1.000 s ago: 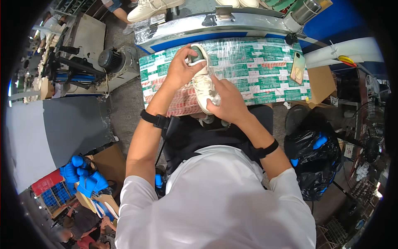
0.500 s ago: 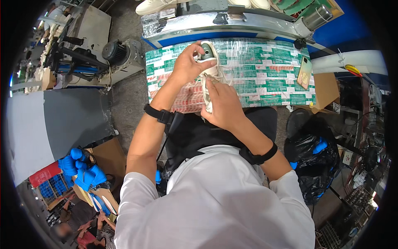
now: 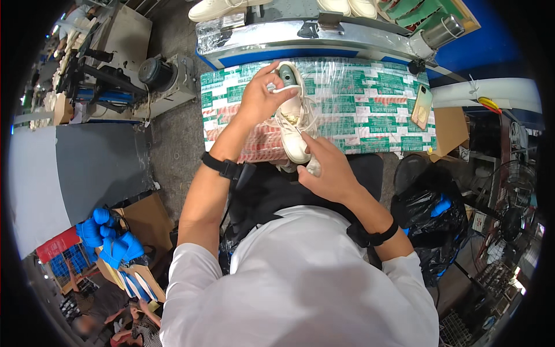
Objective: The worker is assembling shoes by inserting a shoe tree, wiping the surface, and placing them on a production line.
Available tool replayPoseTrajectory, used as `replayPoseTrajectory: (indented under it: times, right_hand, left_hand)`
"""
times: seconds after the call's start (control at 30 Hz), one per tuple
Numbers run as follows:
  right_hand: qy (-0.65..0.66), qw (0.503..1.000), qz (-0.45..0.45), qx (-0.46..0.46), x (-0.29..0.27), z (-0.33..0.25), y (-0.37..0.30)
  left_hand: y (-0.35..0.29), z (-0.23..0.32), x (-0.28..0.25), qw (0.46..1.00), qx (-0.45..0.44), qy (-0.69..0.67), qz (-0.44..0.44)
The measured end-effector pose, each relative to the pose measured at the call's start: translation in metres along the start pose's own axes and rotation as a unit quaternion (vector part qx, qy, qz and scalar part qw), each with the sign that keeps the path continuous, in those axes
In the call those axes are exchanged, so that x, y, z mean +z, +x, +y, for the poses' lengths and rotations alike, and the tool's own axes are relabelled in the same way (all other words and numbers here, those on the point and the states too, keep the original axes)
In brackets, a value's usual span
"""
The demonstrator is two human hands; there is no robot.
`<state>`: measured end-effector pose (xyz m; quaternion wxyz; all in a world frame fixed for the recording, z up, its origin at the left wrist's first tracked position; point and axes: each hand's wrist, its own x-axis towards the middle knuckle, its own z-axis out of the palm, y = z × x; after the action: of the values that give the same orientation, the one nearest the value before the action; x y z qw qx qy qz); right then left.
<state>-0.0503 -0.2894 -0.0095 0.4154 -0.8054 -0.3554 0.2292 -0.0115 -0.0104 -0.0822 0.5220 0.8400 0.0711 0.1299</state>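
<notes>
A cream lace-up shoe [image 3: 296,149] rests on the taped table top, its toe toward me and its laces loose. A dark green shoe last [image 3: 287,75] with a round hole shows in its opening. With thumb and fingers, my left hand [image 3: 258,98] pinches the shoe's tongue [image 3: 284,95] near the opening. My right hand [image 3: 331,170] is just right of the toe, its index finger near the laces. Its fingers are closed on a small whitish wad [image 3: 314,167], perhaps cloth; most of it is hidden.
A phone [image 3: 422,107] lies at the table's right end. Beyond the green-and-white taped table [image 3: 370,130] runs a metal-edged conveyor [image 3: 266,41] with more cream shoes [image 3: 341,7]. Black bags [image 3: 430,214] stand right; a carton with blue pieces [image 3: 124,246] and people are lower left.
My right hand has drawn back from the laces toward me and right, uncovering the shoe's front and the whitish wad. My left hand keeps its pinch on the tongue.
</notes>
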Motion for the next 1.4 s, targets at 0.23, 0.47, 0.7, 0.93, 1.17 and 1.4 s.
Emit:
replayPoseTrajectory:
  times: [0.23,0.47,0.7,0.93,1.17,1.4]
  right_hand:
    - [-0.075,0.987,0.139,0.010,0.027,0.077,0.030]
    - [0.045,0.992,0.104,-0.057,0.041,0.048,0.028]
    - [-0.096,0.976,0.184,-0.064,0.010,0.110,0.063]
    - [-0.297,0.921,0.241,-0.066,-0.017,0.195,0.048]
    - [-0.264,0.933,0.238,-0.059,-0.016,0.189,0.054]
    - [-0.276,0.931,0.235,-0.048,-0.023,0.191,0.059]
  left_hand:
    - [-0.033,-0.036,-0.013,0.970,-0.111,-0.214,0.029]
    - [-0.088,-0.012,0.024,0.874,-0.290,-0.351,0.172]
    - [-0.048,0.014,-0.015,0.882,-0.314,-0.294,0.193]
    - [0.129,0.068,-0.114,0.971,0.013,0.222,0.089]
    - [0.302,-0.019,-0.167,0.932,-0.025,0.361,0.017]
    - [0.321,0.004,-0.049,0.867,0.178,0.429,0.177]
